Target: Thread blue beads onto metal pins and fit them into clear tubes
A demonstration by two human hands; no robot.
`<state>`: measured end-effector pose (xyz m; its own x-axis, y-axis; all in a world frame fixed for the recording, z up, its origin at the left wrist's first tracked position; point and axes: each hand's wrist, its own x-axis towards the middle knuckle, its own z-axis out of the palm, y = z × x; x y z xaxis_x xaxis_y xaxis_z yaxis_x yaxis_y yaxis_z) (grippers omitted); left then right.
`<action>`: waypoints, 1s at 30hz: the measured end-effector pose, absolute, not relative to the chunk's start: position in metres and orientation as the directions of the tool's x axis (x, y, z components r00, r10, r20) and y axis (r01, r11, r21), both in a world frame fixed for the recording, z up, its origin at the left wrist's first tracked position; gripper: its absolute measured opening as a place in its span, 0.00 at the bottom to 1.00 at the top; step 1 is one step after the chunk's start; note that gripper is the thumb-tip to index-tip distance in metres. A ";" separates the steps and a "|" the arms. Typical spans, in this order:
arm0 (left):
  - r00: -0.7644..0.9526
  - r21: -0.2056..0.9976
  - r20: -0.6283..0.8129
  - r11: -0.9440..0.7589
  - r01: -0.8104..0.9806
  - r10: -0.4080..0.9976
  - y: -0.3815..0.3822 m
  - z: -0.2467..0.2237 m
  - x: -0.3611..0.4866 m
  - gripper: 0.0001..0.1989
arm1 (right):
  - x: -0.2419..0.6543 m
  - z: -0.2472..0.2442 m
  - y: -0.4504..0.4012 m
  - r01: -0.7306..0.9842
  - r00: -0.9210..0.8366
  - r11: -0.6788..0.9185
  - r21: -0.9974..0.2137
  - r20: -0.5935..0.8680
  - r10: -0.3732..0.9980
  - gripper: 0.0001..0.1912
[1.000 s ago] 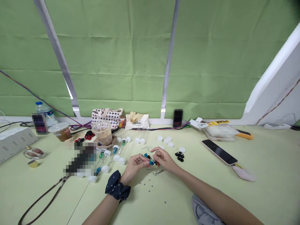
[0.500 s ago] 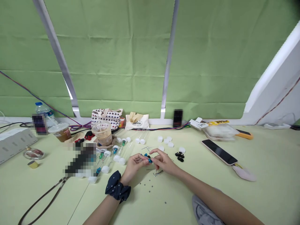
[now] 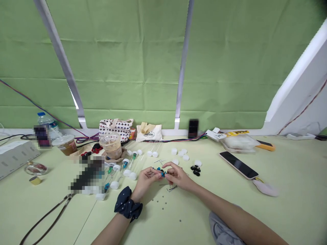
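Pinch work: left hand [image 3: 145, 180] and right hand [image 3: 177, 176] both narrow, fingertips closed on small blue part [image 3: 161, 173] over bench [image 3: 293, 207], firm and steady, black pieces [image 3: 196, 172] nearby.

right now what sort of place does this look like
Probably a desk-based electronics or craft workspace: a pale green desk strewn with coloured wires, clear tubes with white caps and tiny blue components.

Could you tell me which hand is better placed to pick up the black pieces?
Probably the right hand: it is nearer the black pieces than the left hand, though both hold the blue part.
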<state>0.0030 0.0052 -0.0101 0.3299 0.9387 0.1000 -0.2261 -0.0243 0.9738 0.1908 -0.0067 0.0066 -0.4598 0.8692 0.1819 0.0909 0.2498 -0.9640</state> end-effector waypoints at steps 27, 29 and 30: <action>0.374 0.976 0.101 -0.019 -0.217 0.922 0.003 -0.007 0.004 0.11 | 0.193 -0.003 0.005 0.072 -0.357 0.208 -0.975 0.170 0.918 0.17; 0.358 0.977 0.107 -0.031 -0.211 0.928 0.004 -0.008 0.003 0.11 | 0.193 -0.004 0.004 0.071 -0.368 0.210 -0.975 0.170 0.914 0.17; 0.349 0.977 0.109 -0.036 -0.209 0.931 0.005 -0.010 0.002 0.11 | 0.193 -0.004 0.004 0.064 -0.377 0.213 -0.975 0.174 0.909 0.17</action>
<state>0.0022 0.0053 -0.0096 0.3485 0.9310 0.1085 -0.2094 -0.0355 0.9772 0.1931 0.0035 -0.0035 -0.3775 0.9095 0.1743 0.0638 0.2134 -0.9749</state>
